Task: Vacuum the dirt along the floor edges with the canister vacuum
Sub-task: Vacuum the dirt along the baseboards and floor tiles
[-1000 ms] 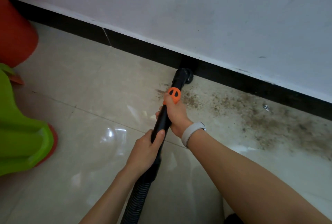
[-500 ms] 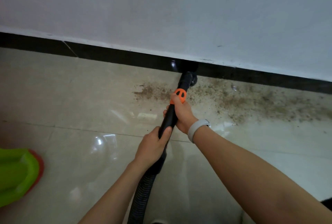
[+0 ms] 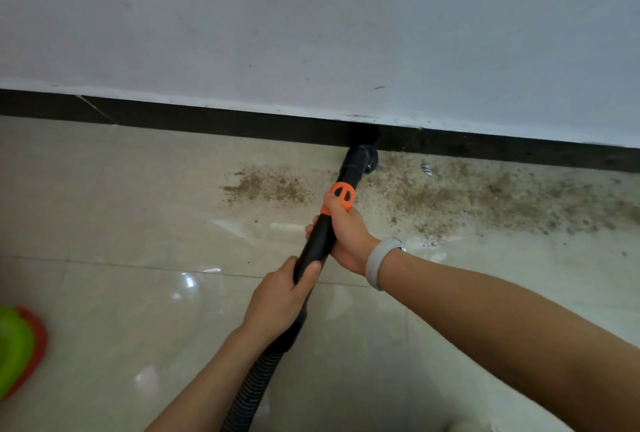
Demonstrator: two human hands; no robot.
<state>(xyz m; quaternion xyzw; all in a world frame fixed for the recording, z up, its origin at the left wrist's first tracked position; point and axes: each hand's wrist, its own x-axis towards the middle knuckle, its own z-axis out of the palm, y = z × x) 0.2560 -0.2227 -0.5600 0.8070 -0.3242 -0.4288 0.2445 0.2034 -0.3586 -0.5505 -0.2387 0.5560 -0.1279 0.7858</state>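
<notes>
A black vacuum wand (image 3: pixel 317 242) with an orange collar (image 3: pixel 341 194) points at the wall's foot. Its round brush nozzle (image 3: pixel 362 157) sits on the floor against the black skirting (image 3: pixel 207 121). My right hand (image 3: pixel 346 230) grips the wand just below the collar, thumb on the orange part. My left hand (image 3: pixel 282 296) grips the wand lower down, where the ribbed hose (image 3: pixel 254 386) begins. Brown dirt (image 3: pixel 485 199) lies scattered along the skirting right of the nozzle, and a smaller patch (image 3: pixel 266 185) lies to its left. The canister is out of view.
Glossy beige floor tiles (image 3: pixel 138 293) spread toward me. A white wall (image 3: pixel 311 33) rises above the skirting. A green and red plastic object (image 3: pixel 17 348) sits at the left edge. A small silvery scrap (image 3: pixel 426 168) lies in the dirt.
The view has swung right along the wall, so the green and red objects slid out to the left. The nozzle now sits further right along the skirting; both hands keep their grip.
</notes>
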